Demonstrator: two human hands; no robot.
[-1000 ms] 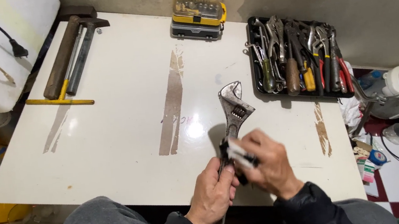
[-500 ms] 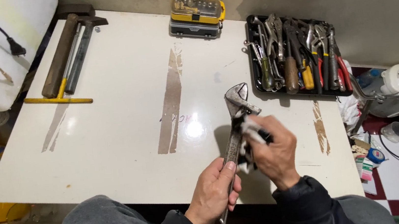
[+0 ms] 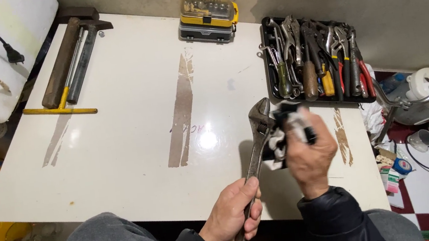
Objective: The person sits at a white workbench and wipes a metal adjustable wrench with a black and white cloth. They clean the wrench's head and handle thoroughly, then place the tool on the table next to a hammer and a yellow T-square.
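White glossy table point(image 3: 121, 146) carries one black tool tray point(image 3: 270, 59) far right. My left hand point(image 3: 232, 214) clenches one steel wrench point(image 3: 257, 142); my right hand point(image 3: 308, 153) grips one rag point(image 3: 280, 137) against it.

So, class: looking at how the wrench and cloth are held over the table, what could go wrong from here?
1. The left hand holds the adjustable wrench only at the low end of its handle, so the heavy head might tip or slip.
2. The cloth in the right hand sits by the jaw and could snag there.
3. The tool tray lies close behind; a wide wipe might knock it.
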